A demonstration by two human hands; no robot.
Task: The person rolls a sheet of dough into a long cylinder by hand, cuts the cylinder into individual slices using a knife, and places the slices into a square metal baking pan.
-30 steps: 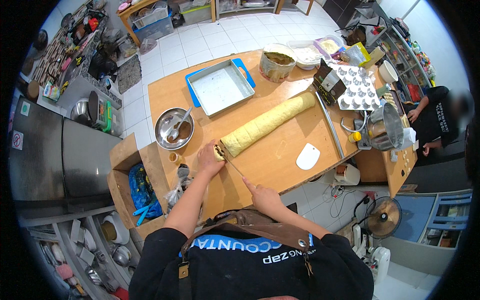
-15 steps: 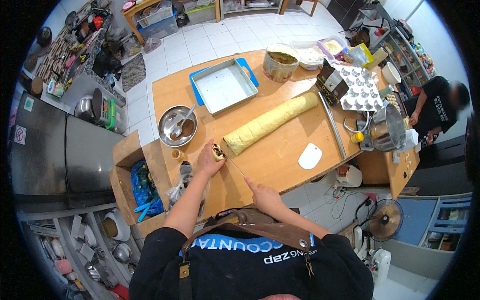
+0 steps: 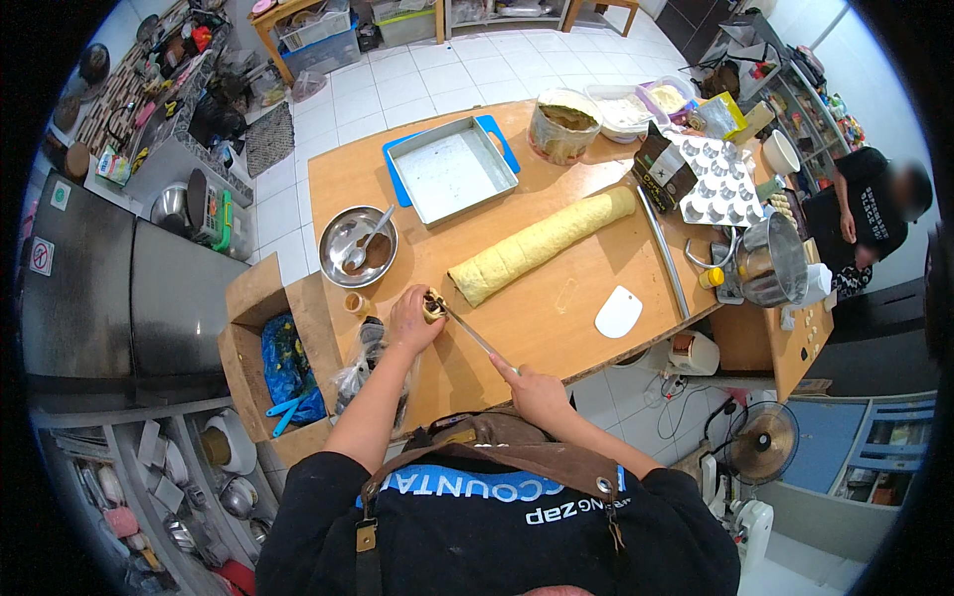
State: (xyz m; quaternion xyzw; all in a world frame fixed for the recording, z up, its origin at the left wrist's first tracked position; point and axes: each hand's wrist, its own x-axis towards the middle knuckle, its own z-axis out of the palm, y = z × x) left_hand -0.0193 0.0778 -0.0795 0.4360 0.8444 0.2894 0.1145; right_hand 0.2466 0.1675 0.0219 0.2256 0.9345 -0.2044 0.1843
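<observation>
My left hand (image 3: 407, 323) is closed around a cut slice of rolled dough (image 3: 433, 306), whose dark filling shows on its cut face. In my right hand (image 3: 540, 393) is a knife (image 3: 469, 331); its blade slants up to the left and its tip is at the slice. Just beyond lies the long yellow dough roll (image 3: 542, 244), scored crosswise with marks and lying apart from the slice. Whether the blade tip presses into the slice is too small to tell.
Around the roll are a metal bowl with a spoon (image 3: 359, 260), a square baking pan (image 3: 452, 171), a white scraper (image 3: 618, 313), a metal rod (image 3: 664, 253) and a filling tub (image 3: 563, 127). A cardboard box (image 3: 253, 298) stands left. Another person (image 3: 874, 214) is at the far right.
The knife's blade has turned, showing more of its flat side near the slice. My right hand has shifted slightly right and down. The slice stays in my left hand.
</observation>
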